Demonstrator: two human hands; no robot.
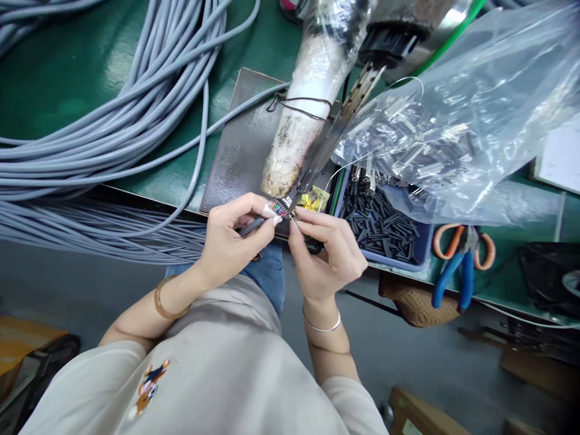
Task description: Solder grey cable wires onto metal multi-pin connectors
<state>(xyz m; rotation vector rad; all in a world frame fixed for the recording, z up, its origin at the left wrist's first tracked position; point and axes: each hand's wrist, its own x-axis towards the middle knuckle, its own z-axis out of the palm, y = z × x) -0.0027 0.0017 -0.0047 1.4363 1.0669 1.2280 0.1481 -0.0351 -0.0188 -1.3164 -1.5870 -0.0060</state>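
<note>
My left hand is closed around the end of a grey cable, whose coloured inner wires fan out at my fingertips. My right hand pinches something small and thin at those wire ends; I cannot make out what it is. Both hands meet at the front edge of a dark metal plate. Just above the wires ends the tip of a soldering tool, beside a thick white wrapped cylinder. A thin strand of solder wire curves down toward the same spot.
Coils of grey cable cover the green bench at left. A blue tray of small black sleeves sits right of my hands, under a clear plastic bag of small parts. Blue and orange-handled pliers lie further right.
</note>
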